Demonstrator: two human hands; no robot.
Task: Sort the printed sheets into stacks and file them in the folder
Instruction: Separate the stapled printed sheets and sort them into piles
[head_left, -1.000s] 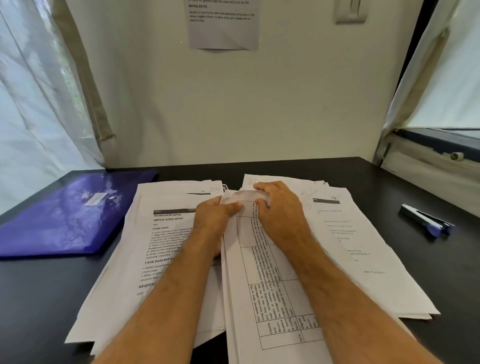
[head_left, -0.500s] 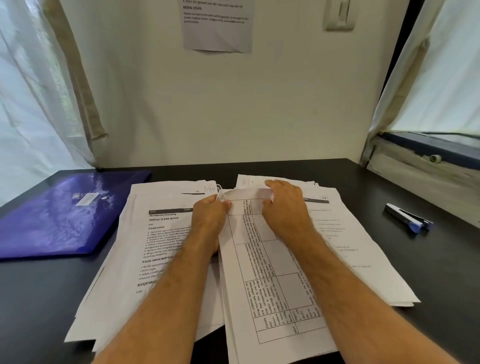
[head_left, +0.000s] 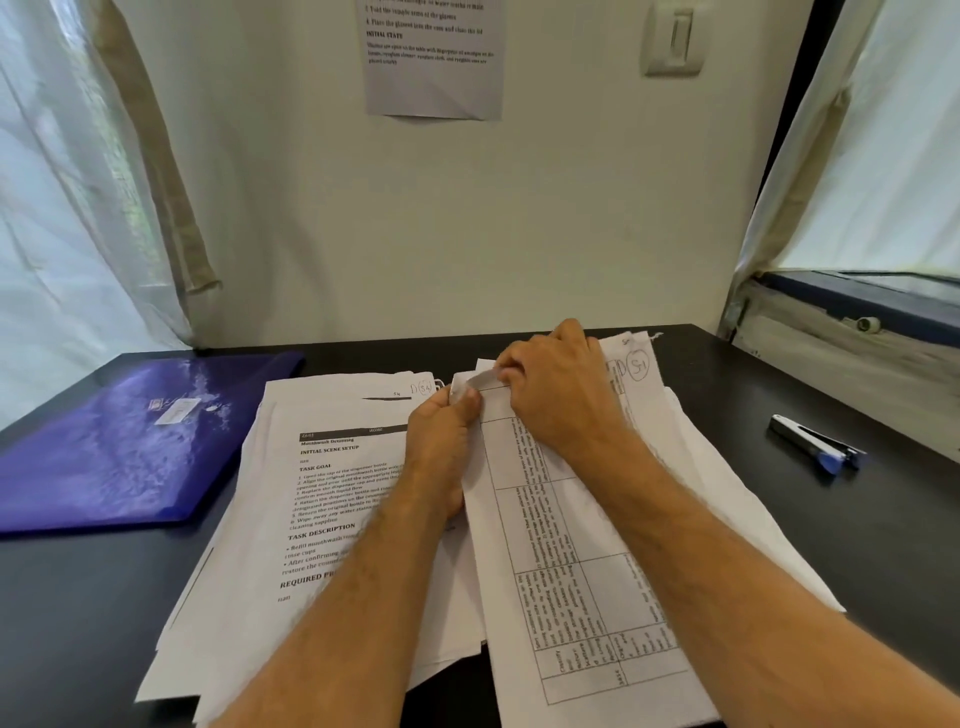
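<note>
Printed sheets cover the middle of the black table (head_left: 857, 545). A left stack (head_left: 311, 519) shows headed text. A middle stack with a printed table sheet (head_left: 561, 597) on top lies under my arms. A right stack (head_left: 727, 493) fans out beneath it. My left hand (head_left: 441, 447) pinches the curled top-left corner of the table sheet. My right hand (head_left: 561, 389) grips the top edge of the same sheet with curled fingers. The purple folder (head_left: 130, 441) lies closed at the left of the table.
A blue and grey stapler (head_left: 815, 441) lies at the right on the table. The wall stands just behind the table, with a paper notice (head_left: 434, 57) and a switch (head_left: 675, 39). Curtains hang at both sides.
My right hand has moved up and to the right along the sheet's top edge, lifting the corner. My left hand keeps its pinch. The head camera tilted upward.
</note>
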